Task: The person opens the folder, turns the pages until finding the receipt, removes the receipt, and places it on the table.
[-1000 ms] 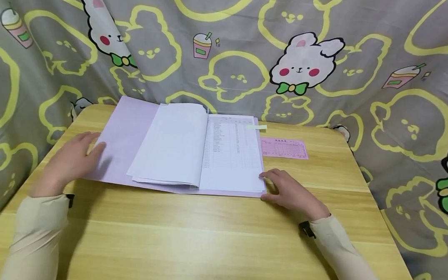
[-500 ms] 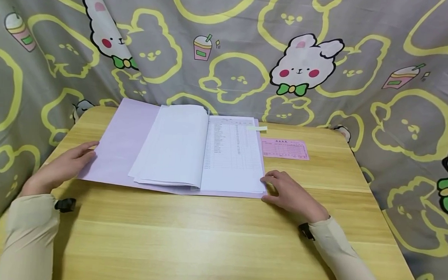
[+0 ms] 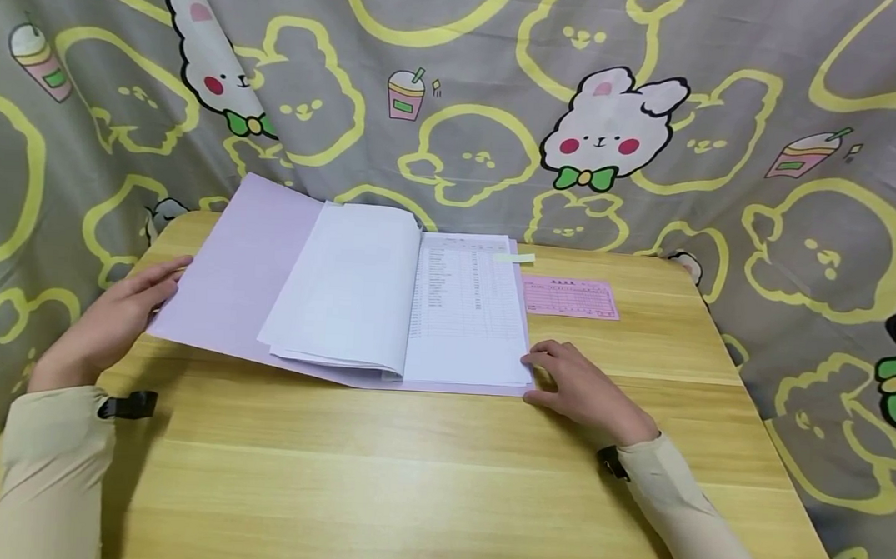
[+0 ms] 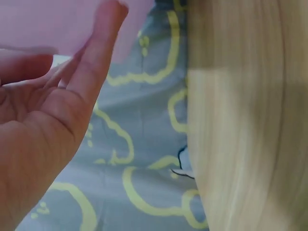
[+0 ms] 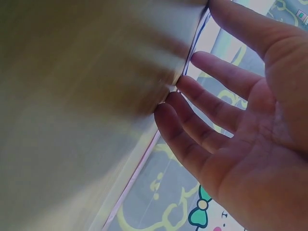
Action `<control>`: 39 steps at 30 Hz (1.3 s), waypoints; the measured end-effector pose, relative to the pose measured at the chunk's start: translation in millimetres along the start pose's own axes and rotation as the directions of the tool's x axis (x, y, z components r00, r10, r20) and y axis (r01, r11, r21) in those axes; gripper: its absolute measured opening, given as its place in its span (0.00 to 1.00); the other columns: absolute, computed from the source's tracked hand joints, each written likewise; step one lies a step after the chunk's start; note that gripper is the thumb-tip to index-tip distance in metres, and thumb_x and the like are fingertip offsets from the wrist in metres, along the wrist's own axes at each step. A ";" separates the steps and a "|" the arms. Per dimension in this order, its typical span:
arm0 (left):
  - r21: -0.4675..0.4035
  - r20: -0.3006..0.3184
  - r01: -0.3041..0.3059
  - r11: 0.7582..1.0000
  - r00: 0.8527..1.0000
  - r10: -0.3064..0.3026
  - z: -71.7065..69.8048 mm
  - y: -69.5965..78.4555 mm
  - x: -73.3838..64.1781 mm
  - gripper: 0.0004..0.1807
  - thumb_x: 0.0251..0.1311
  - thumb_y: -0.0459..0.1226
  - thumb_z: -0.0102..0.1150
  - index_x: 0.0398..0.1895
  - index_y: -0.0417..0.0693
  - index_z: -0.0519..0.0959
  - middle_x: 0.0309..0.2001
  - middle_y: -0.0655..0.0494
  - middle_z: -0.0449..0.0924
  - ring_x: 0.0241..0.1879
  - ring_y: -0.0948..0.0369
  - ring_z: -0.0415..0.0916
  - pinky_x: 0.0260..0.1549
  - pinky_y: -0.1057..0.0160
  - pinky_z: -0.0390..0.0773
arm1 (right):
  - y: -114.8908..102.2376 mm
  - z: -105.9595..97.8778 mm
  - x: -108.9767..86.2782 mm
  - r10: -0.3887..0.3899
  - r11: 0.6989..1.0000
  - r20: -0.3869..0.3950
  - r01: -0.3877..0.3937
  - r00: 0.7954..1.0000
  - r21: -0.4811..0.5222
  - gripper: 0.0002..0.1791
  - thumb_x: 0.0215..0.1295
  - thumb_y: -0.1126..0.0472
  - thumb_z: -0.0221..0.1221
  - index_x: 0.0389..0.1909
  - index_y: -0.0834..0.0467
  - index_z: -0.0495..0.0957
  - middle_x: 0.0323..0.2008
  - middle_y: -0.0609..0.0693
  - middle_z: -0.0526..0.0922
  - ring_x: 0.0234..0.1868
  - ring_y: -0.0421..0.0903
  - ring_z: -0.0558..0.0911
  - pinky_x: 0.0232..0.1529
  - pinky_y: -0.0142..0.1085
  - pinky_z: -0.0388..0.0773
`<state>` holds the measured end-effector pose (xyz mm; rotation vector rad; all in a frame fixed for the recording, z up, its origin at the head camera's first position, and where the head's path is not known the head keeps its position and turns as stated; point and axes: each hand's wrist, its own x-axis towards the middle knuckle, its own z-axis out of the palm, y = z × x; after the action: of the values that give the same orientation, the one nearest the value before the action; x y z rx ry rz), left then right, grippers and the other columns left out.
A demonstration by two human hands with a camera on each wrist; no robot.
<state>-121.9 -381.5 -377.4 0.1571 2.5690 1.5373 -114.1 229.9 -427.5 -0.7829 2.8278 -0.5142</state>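
A lilac folder lies spread across the wooden table. Its left cover tilts up, and my left hand is at the raised edge. The left wrist view shows the fingers of that hand stretched out against the cover. Blank white sheets are turned over to the left, and a sheet with a printed table faces up on the right. My right hand touches the folder's lower right edge with its fingertips. In the right wrist view its fingers are spread and gently bent along that edge.
A pink printed slip lies right of the folder, partly covered by it. A pale yellow tab sticks out from the sheets. Behind the wooden table hangs a grey patterned curtain.
My left hand shifted left and down, then rose at the folder's left cover. That cover was flat and now tilts up. The right hand stays at the right edge.
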 end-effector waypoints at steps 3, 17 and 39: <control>0.009 -0.031 -0.004 1.000 1.000 0.004 4.2 7.6 -1.0 0.33 0.82 0.48 0.35 0.83 0.47 0.48 0.73 0.68 0.60 0.54 0.85 0.69 0.47 0.82 0.69 | 0.1 -0.2 -0.5 0.004 1.000 0.001 -0.004 1.000 0.000 0.31 0.63 0.51 0.71 0.63 0.63 0.79 0.62 0.60 0.77 0.60 0.57 0.76 0.63 0.52 0.73; -0.532 -0.121 -0.298 0.792 0.953 0.278 41.6 36.3 6.2 0.26 0.82 0.36 0.36 0.80 0.48 0.58 0.66 0.64 0.69 0.51 0.69 0.76 0.46 0.74 0.75 | 0.8 0.6 -1.2 0.018 1.000 0.010 -0.018 1.000 -0.006 0.31 0.64 0.51 0.70 0.64 0.62 0.78 0.63 0.60 0.76 0.62 0.57 0.75 0.64 0.53 0.72; -0.358 -0.021 -0.441 0.823 0.885 0.465 96.1 74.4 8.9 0.34 0.81 0.55 0.30 0.84 0.64 0.39 0.83 0.52 0.37 0.73 0.55 0.55 0.61 0.73 0.67 | 0.3 0.0 -2.8 0.016 1.000 0.009 -0.016 1.000 -0.006 0.31 0.66 0.51 0.69 0.65 0.62 0.77 0.64 0.59 0.76 0.63 0.56 0.75 0.65 0.53 0.72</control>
<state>-112.5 -261.7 -357.2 0.8159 2.2484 2.0819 -111.8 231.6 -427.4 -0.7606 2.8264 -0.4985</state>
